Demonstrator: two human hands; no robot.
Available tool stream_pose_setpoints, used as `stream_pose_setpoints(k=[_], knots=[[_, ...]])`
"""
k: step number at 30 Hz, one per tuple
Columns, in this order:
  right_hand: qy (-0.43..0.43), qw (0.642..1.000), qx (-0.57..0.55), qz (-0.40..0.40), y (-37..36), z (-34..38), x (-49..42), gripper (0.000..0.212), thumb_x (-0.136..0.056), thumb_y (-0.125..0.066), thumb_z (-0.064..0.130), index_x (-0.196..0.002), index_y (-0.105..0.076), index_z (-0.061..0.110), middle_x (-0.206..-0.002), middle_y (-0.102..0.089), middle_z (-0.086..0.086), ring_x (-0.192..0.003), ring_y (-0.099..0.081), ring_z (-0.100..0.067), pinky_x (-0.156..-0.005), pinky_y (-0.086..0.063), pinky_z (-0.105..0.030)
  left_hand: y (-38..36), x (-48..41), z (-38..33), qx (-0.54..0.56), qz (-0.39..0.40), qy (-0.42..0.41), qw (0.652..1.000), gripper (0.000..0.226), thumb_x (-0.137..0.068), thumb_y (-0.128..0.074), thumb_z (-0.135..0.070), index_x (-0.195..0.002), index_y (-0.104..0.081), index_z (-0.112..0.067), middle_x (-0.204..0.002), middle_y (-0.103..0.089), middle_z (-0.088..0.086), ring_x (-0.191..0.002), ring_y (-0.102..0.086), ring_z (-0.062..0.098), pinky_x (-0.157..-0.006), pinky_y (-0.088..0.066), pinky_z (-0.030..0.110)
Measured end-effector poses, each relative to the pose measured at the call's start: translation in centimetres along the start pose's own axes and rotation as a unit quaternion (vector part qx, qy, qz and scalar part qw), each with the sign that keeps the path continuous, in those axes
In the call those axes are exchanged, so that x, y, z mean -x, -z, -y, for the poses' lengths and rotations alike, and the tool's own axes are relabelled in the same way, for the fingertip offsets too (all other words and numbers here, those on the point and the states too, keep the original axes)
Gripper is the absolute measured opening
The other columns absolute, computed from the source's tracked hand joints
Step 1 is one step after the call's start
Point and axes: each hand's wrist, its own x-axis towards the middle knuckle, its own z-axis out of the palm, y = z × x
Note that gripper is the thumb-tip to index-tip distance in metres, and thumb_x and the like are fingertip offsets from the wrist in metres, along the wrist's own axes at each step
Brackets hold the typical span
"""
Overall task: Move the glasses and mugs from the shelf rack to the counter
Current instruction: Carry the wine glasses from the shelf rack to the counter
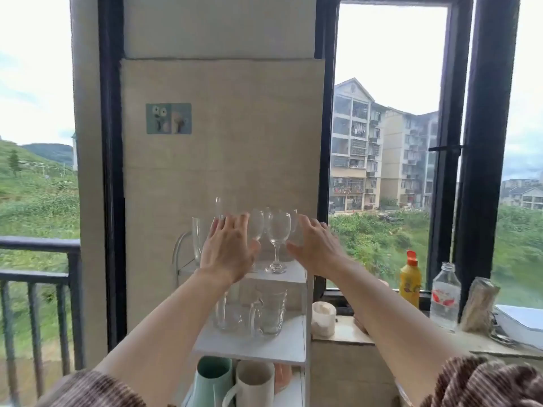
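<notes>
**Sleeves forward, both hands open at the top tier**

Nearest the lens, ribbed brown sleeves (97, 389) at the bottom corners, with bare forearms stretched far toward the shelf rack (305, 333). Left hand (227, 251) and right hand (317, 248) up at the top shelf (291, 273), fingers spread and relaxed, gripping nothing.

Between the two, upright, a stemmed wine glass (277, 239). Just past the left fingertips, a second wine glass (258, 224), possibly touched already; hard to tell through clear glass. Further left on the same tier, a handled glass jug (198, 239), with a tall glass (220, 207) behind. One tier down, two glass mugs (270, 312). On the lowest tier, a green mug (211, 380) beside a white mug (252, 383). Nothing of the task's own on the counter (346, 333) to the right, only a juice bottle (410, 280), a water bottle (445, 298) and a small white pot (323, 318).

Judged as the reach before the first grasp, with the whole job ahead. To do it well:

- Take one glass per hand.
- Wrap the bowl or pinch low on the stem, never the rim.
- Lift straight up before drawing near, so as not to clip neighbours packed close together.
- Keep each glass upright in transit.
- Set down on bare stone near the pot, apart from the bottles.
- Leave the jug for a two-handed trip.
</notes>
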Motion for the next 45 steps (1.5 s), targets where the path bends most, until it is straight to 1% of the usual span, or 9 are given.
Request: stream_pose_setpoints(k=[8, 14, 17, 20, 22, 24, 29, 35, 45], knots=[[-0.010, 0.995, -0.092, -0.024, -3.1, 0.2, -5.0, 0.069, -0.087, -0.060, 0.047, -0.144, -0.028, 0.026, -0.134, -0.049, -0.008, -0.111, -0.055, -0.026, -0.090, -0.050, -0.043, -2.9, -4.1, 3.4, -0.019, -0.003, -0.035, 0.999, 0.063, -0.092, -0.039, -0.051, -0.146, -0.025, -0.022, -0.147, -0.037, 0.013, -0.144, -0.020, 0.026, -0.119, 0.007, 0.038], [-0.031, 0.983, -0.166, -0.066, -4.9, 0.1, -5.7, 0.033, -0.080, -0.066, 0.043, -0.101, -0.050, 0.024, -0.102, -0.057, 0.003, -0.085, -0.055, -0.016, -0.064, -0.037, -0.025, -3.6, -4.7, 3.7, 0.067, -0.065, -0.080, 0.992, 0.035, -0.091, -0.054, -0.043, -0.114, -0.052, -0.016, -0.113, -0.063, 0.006, -0.120, -0.052, 0.026, -0.116, 0.009, 0.032], [-0.042, 0.974, -0.205, -0.084, -4.9, 0.3, -5.5, 0.031, -0.076, -0.070, 0.042, -0.091, -0.049, 0.025, -0.094, -0.057, 0.006, -0.081, -0.056, -0.016, -0.065, -0.040, -0.027, -3.3, -4.4, 3.9, 0.119, -0.074, -0.072, 0.988, 0.029, -0.089, -0.059, -0.040, -0.105, -0.054, -0.016, -0.106, -0.063, 0.005, -0.107, -0.058, 0.025, -0.113, 0.011, 0.027], [-0.042, 0.968, -0.226, -0.096, -4.2, 0.7, -5.1, 0.034, -0.074, -0.075, 0.037, -0.094, -0.051, 0.025, -0.101, -0.060, 0.005, -0.090, -0.059, -0.021, -0.074, -0.047, -0.034, -3.0, -4.0, 4.0, 0.181, -0.062, -0.083, 0.978, 0.027, -0.087, -0.062, -0.039, -0.100, -0.055, -0.017, -0.107, -0.058, 0.006, -0.098, -0.057, 0.022, -0.118, -0.008, 0.034], [-0.042, 0.962, -0.246, -0.112, -3.4, 1.1, -4.7, 0.039, -0.073, -0.077, 0.032, -0.100, -0.050, 0.024, -0.101, -0.062, 0.001, -0.088, -0.063, -0.024, -0.077, -0.054, -0.040, -2.3, -3.7, 3.8, 0.242, -0.060, -0.082, 0.965, 0.026, -0.085, -0.066, -0.039, -0.099, -0.055, -0.019, -0.106, -0.050, 0.002, -0.084, -0.057, 0.016, -0.092, -0.038, 0.031], [-0.043, 0.953, -0.266, -0.136, -2.3, 1.3, -4.2, 0.045, -0.073, -0.079, 0.026, -0.107, -0.050, 0.022, -0.102, -0.064, -0.005, -0.086, -0.066, -0.027, -0.077, -0.057, -0.044, -1.3, -3.6, 3.4, 0.286, -0.074, -0.078, 0.952, 0.025, -0.082, -0.069, -0.038, -0.097, -0.057, -0.021, -0.107, -0.047, -0.001, -0.069, -0.055, 0.010, -0.068, -0.038, 0.023], [-0.076, 0.914, -0.361, -0.170, 1.4, 0.9, -2.1, 0.070, -0.067, -0.085, 0.020, -0.124, -0.046, 0.016, -0.106, -0.066, -0.006, -0.085, -0.069, -0.019, -0.065, -0.059, -0.026, 1.0, -3.5, 1.5, 0.369, -0.069, -0.092, 0.922, 0.025, -0.075, -0.076, -0.031, -0.094, -0.060, -0.029, -0.111, -0.049, -0.002, -0.096, -0.058, 0.009, -0.072, -0.035, 0.005], [-0.146, 0.870, -0.440, -0.167, 6.1, -2.9, 4.4, 0.067, -0.067, -0.083, 0.016, -0.125, -0.049, 0.019, -0.111, -0.067, -0.008, -0.094, -0.069, -0.019, -0.066, -0.056, -0.026, 1.1, -1.2, -4.0, 0.465, -0.046, -0.120, 0.876, 0.040, -0.071, -0.079, -0.025, -0.104, -0.058, -0.032, -0.116, -0.055, -0.006, -0.098, -0.063, 0.013, -0.078, -0.046, 0.012], [-0.295, 0.872, -0.339, -0.196, 14.6, -14.1, 22.5, 0.079, -0.052, -0.082, 0.025, -0.125, -0.053, 0.016, -0.102, -0.068, 0.000, -0.083, -0.069, -0.016, -0.068, -0.058, -0.031, -4.4, 7.3, -22.7, 0.594, 0.157, -0.137, 0.777, 0.084, -0.065, -0.083, -0.034, -0.137, -0.040, -0.034, -0.116, -0.055, -0.010, -0.094, -0.063, 0.000, -0.068, -0.054, 0.018]])
